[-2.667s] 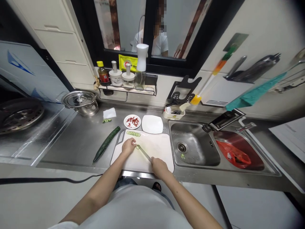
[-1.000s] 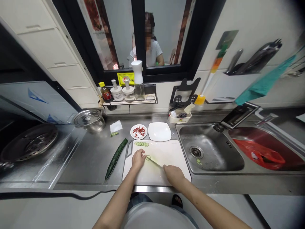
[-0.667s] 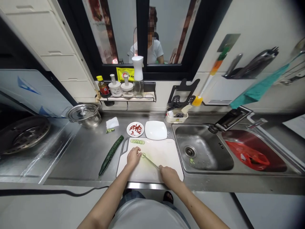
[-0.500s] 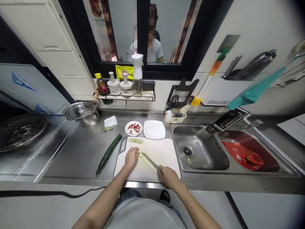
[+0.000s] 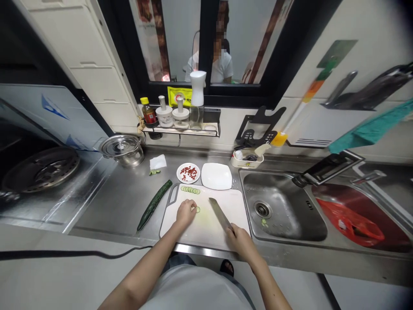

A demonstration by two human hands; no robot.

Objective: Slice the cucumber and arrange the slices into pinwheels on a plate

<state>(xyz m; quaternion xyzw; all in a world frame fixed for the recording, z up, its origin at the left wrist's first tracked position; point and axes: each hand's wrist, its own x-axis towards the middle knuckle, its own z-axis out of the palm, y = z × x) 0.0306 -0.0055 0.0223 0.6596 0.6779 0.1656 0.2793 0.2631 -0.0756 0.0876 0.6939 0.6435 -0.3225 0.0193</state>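
My left hand (image 5: pixel 186 212) is closed over the left half of the white cutting board (image 5: pixel 206 234), its fingertips on a pale green cucumber slice (image 5: pixel 198 209). My right hand (image 5: pixel 237 237) grips the handle of a knife (image 5: pixel 220 213), whose blade points up and left over the board, apart from the slice. A row of cucumber slices (image 5: pixel 190 190) lies along the board's top left edge. Left of the board rests a long dark green cucumber (image 5: pixel 155 206).
Behind the board stand a plate of red pieces (image 5: pixel 188 173) and a white plate (image 5: pixel 216 176). A lidded steel pot (image 5: pixel 122 150) is at the back left, the sink (image 5: pixel 284 206) at the right. A person (image 5: pixel 222 66) shows in the window.
The knife has moved right, away from the slice and my left hand. The view has shifted, so the counter objects appear slightly farther right.
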